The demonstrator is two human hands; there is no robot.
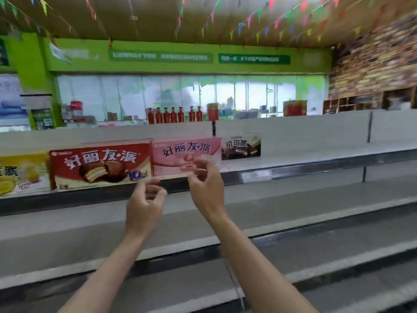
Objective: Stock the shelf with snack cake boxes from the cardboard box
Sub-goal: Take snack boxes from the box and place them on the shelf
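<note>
Head view, person facing a store shelf. Right hand (204,181) is raised in front of the lower right corner of the pink snack cake box (186,155), fingers loosely curled and thumb near the fingertips; whether it touches the box cannot be told, and nothing is clearly held in it. Left hand (145,201) hangs just below the shelf's front edge, under the seam between the red and pink boxes, fingers loosely curled toward the thumb and holding nothing.

The pink box stands upright, face forward, on the top shelf (316,158), touching the red snack cake box (100,164) on its left. Left of the red one, a yellow snack cake box (22,175) is cut off by the frame edge. To the right of the pink box and set farther back stands a smaller dark cocoa box (241,147), upright. Right of it the shelf board is bare. Lower shelf tiers (293,213) step down toward the camera beneath the forearms.

Beyond the shelf's back panel: a row of red bottles (173,115), a green wall (158,57) with signs, and coloured pennant strings (259,15) under the ceiling.
</note>
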